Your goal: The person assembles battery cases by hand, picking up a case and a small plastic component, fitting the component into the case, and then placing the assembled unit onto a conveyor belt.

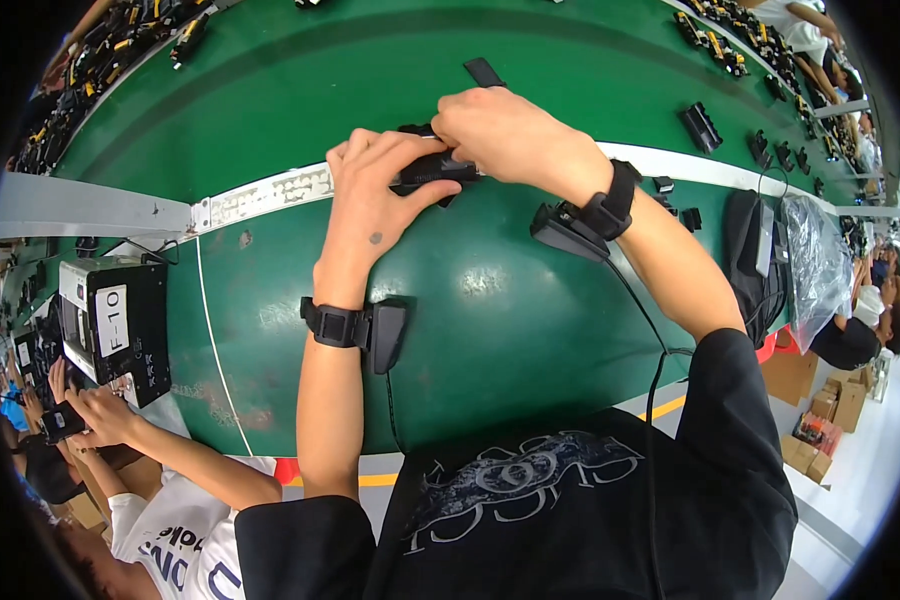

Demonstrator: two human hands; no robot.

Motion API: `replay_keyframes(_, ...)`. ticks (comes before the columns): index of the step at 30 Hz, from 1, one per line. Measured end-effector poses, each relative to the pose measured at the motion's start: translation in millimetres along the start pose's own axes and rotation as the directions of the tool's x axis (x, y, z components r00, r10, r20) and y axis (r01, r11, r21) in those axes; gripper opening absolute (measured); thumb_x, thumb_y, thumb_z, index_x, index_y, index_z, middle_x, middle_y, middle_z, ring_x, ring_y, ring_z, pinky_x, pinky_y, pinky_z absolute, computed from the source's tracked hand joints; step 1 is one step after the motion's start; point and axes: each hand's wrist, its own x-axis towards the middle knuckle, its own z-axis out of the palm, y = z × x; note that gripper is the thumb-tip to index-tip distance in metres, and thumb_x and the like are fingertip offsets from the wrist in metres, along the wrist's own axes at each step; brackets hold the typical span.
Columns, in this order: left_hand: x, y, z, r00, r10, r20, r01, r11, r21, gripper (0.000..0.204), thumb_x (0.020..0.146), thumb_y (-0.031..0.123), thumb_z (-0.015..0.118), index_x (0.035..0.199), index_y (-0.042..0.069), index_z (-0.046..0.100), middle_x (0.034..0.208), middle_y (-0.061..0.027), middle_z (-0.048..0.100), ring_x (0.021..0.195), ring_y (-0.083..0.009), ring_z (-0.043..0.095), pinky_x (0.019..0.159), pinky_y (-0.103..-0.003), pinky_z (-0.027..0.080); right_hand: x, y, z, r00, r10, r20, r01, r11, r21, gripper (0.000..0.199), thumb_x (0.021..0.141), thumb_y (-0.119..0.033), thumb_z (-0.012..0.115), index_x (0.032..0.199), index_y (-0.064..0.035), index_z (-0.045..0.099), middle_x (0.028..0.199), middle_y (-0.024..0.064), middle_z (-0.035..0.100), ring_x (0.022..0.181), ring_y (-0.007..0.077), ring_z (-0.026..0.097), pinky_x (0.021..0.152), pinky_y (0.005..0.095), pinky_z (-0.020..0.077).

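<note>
My left hand (pixel 380 185) is closed round a black plastic part (pixel 432 172), thumb along its near side and fingers over the far side. The part is held at the white strip that runs across the green table, and much of it lies under my fingers. My right hand (pixel 500 135) is a curled fist touching the part's far right side; whatever its fingers grip is hidden. A flat black piece (pixel 484 72) shows just beyond the right knuckles; I cannot tell whether it is held or lies on the green surface.
A black-and-white box-shaped device (pixel 120 320) stands at left, near a co-worker's hands (pixel 95 415). On the right are a black housing (pixel 702 128), smaller black parts (pixel 760 150), a black bag (pixel 745 255) and a clear plastic bag (pixel 812 260). Cables hang from my wrist-strapped devices.
</note>
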Motion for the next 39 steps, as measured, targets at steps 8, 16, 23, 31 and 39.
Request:
replay_keyframes(8, -3.6, -5.5, -1.4, 0.982, 0.187, -0.019, -0.18, 0.964, 0.198, 0.035, 0.085, 0.047, 0.085, 0.11, 0.022, 0.083, 0.113, 0.0042, 0.075, 0.114, -0.0229, 0.06, 0.101, -0.049, 0.038, -13.2, -16.7, 22.4, 0.973, 0.053, -0.226, -0.106, 0.967, -0.23, 0.015, 0.084, -0.009, 0.076, 0.098, -0.0048, 0.076, 0.106, 0.0157, 0.072, 0.106, 0.0355, 0.074, 0.083, 0.0485, 0.0631)
replay_keyframes(16, -2.6, -13.8, -1.8, 0.934, -0.059, -0.353, 0.079, 0.996, 0.042, 0.049, 0.097, 0.029, 0.079, 0.142, 0.013, 0.07, 0.128, -0.0088, 0.068, 0.112, -0.0295, 0.059, 0.099, -0.043, 0.044, -22.1, 15.0, -18.6, 0.851, 0.336, -0.402, -0.437, 0.88, -0.188, 0.018, 0.097, -0.022, 0.075, 0.105, -0.0069, 0.07, 0.108, 0.0126, 0.068, 0.102, 0.0366, 0.071, 0.078, 0.0498, 0.0596)
replay_keyframes(23, 3.0, -20.3, 1.0, 0.881, -0.334, -0.335, 0.225, 0.919, -0.324, 0.029, 0.101, 0.013, 0.072, 0.128, 0.003, 0.073, 0.101, -0.0101, 0.073, 0.078, -0.0225, 0.067, 0.075, -0.038, 0.054, -69.0, -60.8, 22.6, 0.929, 0.244, -0.28, -0.204, 0.965, 0.167, 0.048, 0.091, -0.018, 0.084, 0.133, -0.0076, 0.063, 0.119, 0.0156, 0.063, 0.1, 0.0403, 0.068, 0.083, 0.0487, 0.057)
replay_keyframes(31, 3.9, -18.3, 2.8, 0.902, -0.292, -0.319, 0.199, 0.935, -0.293, 0.015, 0.101, 0.011, 0.071, 0.11, 0.001, 0.076, 0.091, -0.0107, 0.073, 0.068, -0.0214, 0.067, 0.066, -0.037, 0.053, -56.4, -67.2, 54.7, 0.954, 0.205, -0.22, -0.123, 0.934, 0.335, 0.019, 0.097, -0.008, 0.077, 0.112, -0.0023, 0.067, 0.1, 0.0128, 0.065, 0.081, 0.0319, 0.067, 0.072, 0.0427, 0.0551)
replay_keyframes(39, 3.1, -16.9, 3.0, 0.911, -0.278, -0.305, 0.2, 0.944, -0.263, 0.011, 0.101, 0.012, 0.071, 0.104, 0.003, 0.076, 0.09, -0.0098, 0.073, 0.068, -0.0226, 0.067, 0.066, -0.037, 0.052, -40.8, -68.5, 70.5, 0.921, 0.288, -0.262, -0.087, 0.808, 0.583, 0.011, 0.1, -0.004, 0.075, 0.107, -0.0023, 0.067, 0.073, 0.0069, 0.068, 0.056, 0.0125, 0.057, 0.054, 0.0304, 0.0433)
